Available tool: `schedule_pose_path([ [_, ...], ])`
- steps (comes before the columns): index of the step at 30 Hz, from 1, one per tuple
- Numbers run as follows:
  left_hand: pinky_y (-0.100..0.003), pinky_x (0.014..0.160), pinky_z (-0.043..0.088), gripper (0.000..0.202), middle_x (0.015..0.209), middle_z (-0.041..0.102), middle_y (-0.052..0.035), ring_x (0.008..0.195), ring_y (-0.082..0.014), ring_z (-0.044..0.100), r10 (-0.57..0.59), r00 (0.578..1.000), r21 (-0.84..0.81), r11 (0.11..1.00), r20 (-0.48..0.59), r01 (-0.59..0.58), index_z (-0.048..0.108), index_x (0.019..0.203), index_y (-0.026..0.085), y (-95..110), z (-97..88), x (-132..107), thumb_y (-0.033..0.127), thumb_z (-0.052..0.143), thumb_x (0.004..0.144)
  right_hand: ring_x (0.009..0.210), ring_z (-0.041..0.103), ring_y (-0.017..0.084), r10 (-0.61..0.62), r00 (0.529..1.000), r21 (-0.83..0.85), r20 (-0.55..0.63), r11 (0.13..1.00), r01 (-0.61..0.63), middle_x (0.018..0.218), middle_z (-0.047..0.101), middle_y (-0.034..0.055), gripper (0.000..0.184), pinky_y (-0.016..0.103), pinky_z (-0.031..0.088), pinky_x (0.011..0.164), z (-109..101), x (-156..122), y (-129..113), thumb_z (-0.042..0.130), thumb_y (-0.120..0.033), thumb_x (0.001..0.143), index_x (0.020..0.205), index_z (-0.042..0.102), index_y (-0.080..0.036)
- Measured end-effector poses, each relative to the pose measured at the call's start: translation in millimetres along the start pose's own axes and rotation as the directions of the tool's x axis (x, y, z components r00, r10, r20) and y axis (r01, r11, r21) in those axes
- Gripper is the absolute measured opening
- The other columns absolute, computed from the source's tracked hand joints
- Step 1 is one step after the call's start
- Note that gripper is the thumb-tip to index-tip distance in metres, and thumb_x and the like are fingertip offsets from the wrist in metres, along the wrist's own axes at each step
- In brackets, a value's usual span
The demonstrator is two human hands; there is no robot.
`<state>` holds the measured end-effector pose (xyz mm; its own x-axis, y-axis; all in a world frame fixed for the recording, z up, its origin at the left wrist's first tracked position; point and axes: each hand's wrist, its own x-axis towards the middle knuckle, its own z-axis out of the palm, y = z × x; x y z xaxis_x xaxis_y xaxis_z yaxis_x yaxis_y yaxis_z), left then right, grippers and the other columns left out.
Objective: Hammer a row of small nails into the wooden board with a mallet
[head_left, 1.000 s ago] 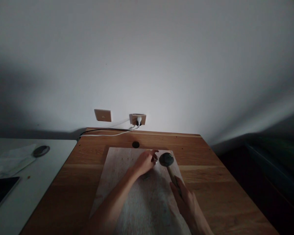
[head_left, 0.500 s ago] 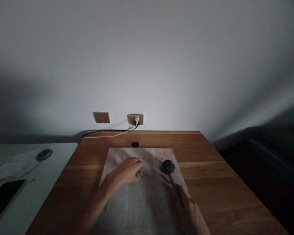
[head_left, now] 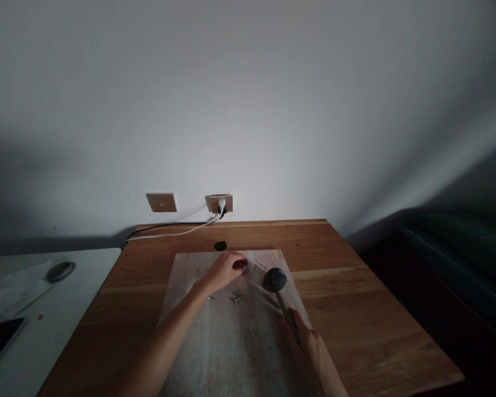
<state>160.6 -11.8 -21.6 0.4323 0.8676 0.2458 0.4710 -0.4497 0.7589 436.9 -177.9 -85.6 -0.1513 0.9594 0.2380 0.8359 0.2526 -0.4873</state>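
My right hand (head_left: 312,344) is wrapped round the handle of a mallet (head_left: 275,280), whose round black head is raised over the right side of a wooden board. Towards the board's far edge, the fingers of my left hand (head_left: 228,270) are pinched together on a small metal nail (head_left: 243,268), mostly hidden by the fingertips. Several loose nails (head_left: 237,296) lie in a little heap on the board (head_left: 227,347), nearer to me than my left hand. Small dark marks dot the far part of the board.
The board lies on a wooden table (head_left: 347,314) against a wall. A wall socket (head_left: 220,204) has plugs in it, with cables (head_left: 177,234) trailing left. On the white table (head_left: 62,320) at left are a roll of tape (head_left: 60,271) and a phone (head_left: 0,339).
My left hand has moved from beside the nail heap up and away towards the board's far edge, now pinching a nail. My right hand still holds the mallet. The view has shifted slightly right.
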Motion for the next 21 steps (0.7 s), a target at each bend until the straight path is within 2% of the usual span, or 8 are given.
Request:
schedule_pose_path([
  [4, -0.025, 0.08, 0.049, 0.027, 0.092, 0.078, -0.0053, 0.086, -0.0188, 0.07, 0.02, 1.0, 0.002, 1.0, -0.013, -0.02, 0.077, 0.09, 0.015, -5, 4.7, -1, -0.003, 0.06, 0.078, 0.087, 0.078, 0.029, 0.001, 0.999, -0.014, 0.04, 1.0, 0.0, 0.125, 0.077, 0.0165, 0.041, 0.037, 0.061, 0.081, -3, -2, 1, 0.045, -0.037, 0.097, 0.12, 0.076, -0.023],
  [8, -0.027, 0.085, 0.05, 0.027, 0.094, 0.078, -0.0059, 0.09, -0.0196, 0.07, 0.028, 0.999, 0.027, 0.999, -0.04, -0.027, 0.077, 0.091, 0.016, -8, 8.1, -5, -0.002, 0.061, 0.08, 0.096, 0.078, 0.032, 0.113, 0.987, 0.085, 0.115, 0.989, -0.123, 0.131, 0.074, 0.0174, 0.041, 0.04, 0.059, 0.088, -12, 4, -8, 0.048, -0.041, 0.094, 0.119, 0.076, -0.023],
  [13, -0.027, 0.085, 0.052, 0.027, 0.097, 0.078, -0.0064, 0.093, -0.0207, 0.071, -0.002, 0.998, 0.018, 1.0, -0.071, 0.003, 0.078, 0.09, 0.016, -13, 14.8, -4, -0.002, 0.065, 0.076, 0.097, 0.079, 0.03, 0.269, 0.942, 0.186, 0.2, 0.934, -0.306, 0.105, 0.082, 0.0147, 0.054, 0.031, 0.06, 0.076, -24, 19, -29, 0.039, -0.05, 0.102, 0.133, 0.067, -0.017],
  [18, -0.027, 0.083, 0.053, 0.031, 0.094, 0.08, -0.0048, 0.088, -0.0202, 0.072, -0.075, 0.99, -0.024, 0.997, -0.118, 0.072, 0.079, 0.094, 0.018, -18, 20.5, -3, 0.0, 0.063, 0.075, 0.066, 0.076, 0.023, 0.215, 0.945, 0.287, 0.245, 0.915, -0.283, 0.077, 0.079, 0.007, 0.061, 0.026, 0.054, 0.062, -33, 45, -51, 0.035, -0.062, 0.102, 0.124, 0.068, -0.015],
  [21, -0.025, 0.077, 0.052, 0.037, 0.09, 0.079, -0.0035, 0.081, -0.0179, 0.071, -0.103, 0.986, -0.074, 0.993, -0.128, 0.095, 0.077, 0.105, 0.018, -18, 20.7, -5, 0.002, 0.064, 0.075, 0.074, 0.077, 0.026, 0.186, 0.958, 0.324, 0.219, 0.912, -0.252, 0.081, 0.08, 0.0086, 0.057, 0.029, 0.054, 0.063, -36, 65, -67, 0.038, -0.06, 0.102, 0.123, 0.068, -0.016],
])
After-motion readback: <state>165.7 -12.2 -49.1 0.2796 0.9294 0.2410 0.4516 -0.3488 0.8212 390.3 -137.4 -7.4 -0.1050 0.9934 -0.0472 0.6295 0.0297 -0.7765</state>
